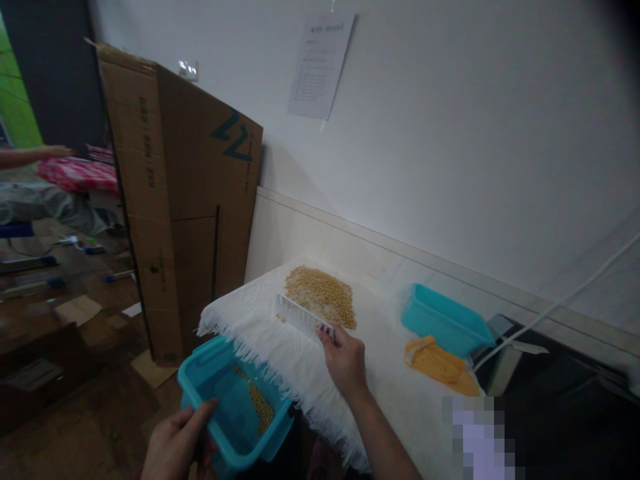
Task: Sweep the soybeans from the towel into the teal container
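Note:
My left hand [176,445] grips the near rim of a teal plastic container [230,407], held below the table's left edge, with a few yellow beans lying inside it. My right hand [344,360] is closed on the end of a white comb-like scraper [303,319], which rests on the white fringed cloth [280,353]. Just behind the scraper lies a pile of yellow beans [323,293] on the cloth.
A second teal container [445,323] stands at the right by the wall, an orange scraper [440,363] in front of it. A tall cardboard sheet [180,200] leans at the left. Another person's arm [30,155] shows far left. A white cable [555,307] crosses right.

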Demonstrator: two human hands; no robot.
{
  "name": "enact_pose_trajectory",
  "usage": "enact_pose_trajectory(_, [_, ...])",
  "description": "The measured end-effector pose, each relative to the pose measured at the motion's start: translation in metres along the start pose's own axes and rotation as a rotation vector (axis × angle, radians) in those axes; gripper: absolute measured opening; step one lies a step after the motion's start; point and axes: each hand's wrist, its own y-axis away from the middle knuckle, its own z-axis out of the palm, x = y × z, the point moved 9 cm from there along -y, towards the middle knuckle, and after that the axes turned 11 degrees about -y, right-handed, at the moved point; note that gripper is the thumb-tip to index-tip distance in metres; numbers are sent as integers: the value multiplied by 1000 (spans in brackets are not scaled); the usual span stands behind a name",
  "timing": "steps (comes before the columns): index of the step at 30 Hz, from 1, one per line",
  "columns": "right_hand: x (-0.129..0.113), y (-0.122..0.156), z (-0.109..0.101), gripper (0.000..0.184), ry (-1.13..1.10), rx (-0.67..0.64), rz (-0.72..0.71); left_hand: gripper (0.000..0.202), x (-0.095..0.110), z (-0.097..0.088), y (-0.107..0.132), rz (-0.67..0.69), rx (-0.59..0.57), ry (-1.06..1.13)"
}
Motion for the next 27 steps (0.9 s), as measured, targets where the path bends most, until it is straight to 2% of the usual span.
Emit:
enact_pose_trajectory(7, [-4,2,7,21,-114,-64,-28,48,-1,0,-4,3,-4,2])
enact_pose_trajectory(19, [-15,7,6,19,-220,-100,-42,48,-4,-2,-4,10,10,-5])
enact_pose_trajectory(27, [-25,16,5,15,-278,-147,-81,48,7,-3,3,-13,20,3])
